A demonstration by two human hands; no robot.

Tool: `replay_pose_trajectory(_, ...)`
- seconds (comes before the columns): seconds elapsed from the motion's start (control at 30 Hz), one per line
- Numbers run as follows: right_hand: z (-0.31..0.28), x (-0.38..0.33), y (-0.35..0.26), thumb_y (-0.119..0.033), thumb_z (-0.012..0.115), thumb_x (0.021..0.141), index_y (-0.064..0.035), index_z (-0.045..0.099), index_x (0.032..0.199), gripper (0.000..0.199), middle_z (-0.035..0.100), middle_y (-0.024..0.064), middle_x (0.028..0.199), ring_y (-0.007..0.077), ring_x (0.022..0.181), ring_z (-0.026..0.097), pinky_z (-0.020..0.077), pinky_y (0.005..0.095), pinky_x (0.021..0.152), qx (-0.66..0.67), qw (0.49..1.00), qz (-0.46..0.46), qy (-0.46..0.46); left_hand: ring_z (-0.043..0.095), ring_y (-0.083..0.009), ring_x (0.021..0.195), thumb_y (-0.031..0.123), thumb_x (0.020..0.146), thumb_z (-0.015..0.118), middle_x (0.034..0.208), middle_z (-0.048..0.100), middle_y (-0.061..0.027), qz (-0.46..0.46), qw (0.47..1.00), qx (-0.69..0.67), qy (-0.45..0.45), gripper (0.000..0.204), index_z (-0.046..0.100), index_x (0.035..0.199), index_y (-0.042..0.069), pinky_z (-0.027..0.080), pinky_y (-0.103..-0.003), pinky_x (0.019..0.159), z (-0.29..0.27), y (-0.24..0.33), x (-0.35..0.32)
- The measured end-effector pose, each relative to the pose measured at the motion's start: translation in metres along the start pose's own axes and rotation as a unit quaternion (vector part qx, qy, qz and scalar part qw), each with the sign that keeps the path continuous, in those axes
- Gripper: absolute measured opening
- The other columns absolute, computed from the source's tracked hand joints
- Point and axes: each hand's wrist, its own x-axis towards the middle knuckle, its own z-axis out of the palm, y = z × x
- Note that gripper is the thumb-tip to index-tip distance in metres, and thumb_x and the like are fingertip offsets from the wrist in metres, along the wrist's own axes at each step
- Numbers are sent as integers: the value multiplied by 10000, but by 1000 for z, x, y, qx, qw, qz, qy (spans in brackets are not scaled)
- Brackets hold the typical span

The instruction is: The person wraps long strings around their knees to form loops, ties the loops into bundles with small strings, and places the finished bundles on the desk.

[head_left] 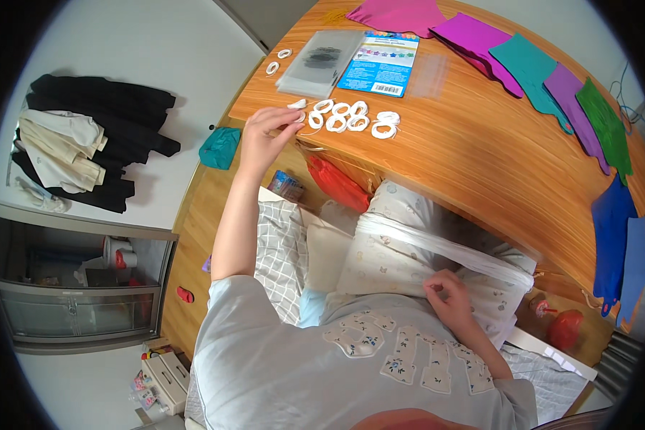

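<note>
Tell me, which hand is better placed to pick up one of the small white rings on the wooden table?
Probably the left hand: its fingertips are already at the row of white rings on the table. The right hand is low at the person's lap, on a white band.

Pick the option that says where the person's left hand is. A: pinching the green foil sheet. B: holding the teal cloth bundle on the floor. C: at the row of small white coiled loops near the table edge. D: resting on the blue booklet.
C: the left hand reaches up to the wooden table with its fingertips at the near end of the row of white loops.
</note>
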Motion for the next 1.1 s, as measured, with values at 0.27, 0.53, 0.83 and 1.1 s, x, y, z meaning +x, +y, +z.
replay_pose_trajectory(0.27,-4,-5,8,18,653,823,-22,630,861,60,613,59,840,155,744,584,463,266,654,2,999,44,23,606,-200,1056,203,954,583,1190,647,-85,-142,955,-258,35,271,665,1160,47,449,-323,952,-18,-94,66)
replay_pose_trajectory(0.53,3,-2,7,1,650,841,-28,634,878,50,608,47,833,142,748,588,466,257,643,-29,999,19,18,202,-232,1463,399,1025,399,1558,303,-101,-135,951,-152,-233,528,398,1465,106,159,-334,1184,27,-166,124)
replay_pose_trajectory(0.83,0,2,16,-7,653,841,-41,631,878,55,595,34,825,137,755,578,455,252,634,-6,998,64,16,66,-276,1492,547,1012,221,1610,162,-64,-176,956,13,-236,657,263,1525,139,56,-451,1193,-32,-142,38)
replay_pose_trajectory(1.1,1,10,11,-25,654,838,-37,627,867,42,593,38,819,134,754,575,455,257,643,-17,998,61,-22,108,-320,1484,514,994,318,1594,214,-83,-35,971,44,-233,663,235,1531,134,45,-506,1185,-25,-43,-6)
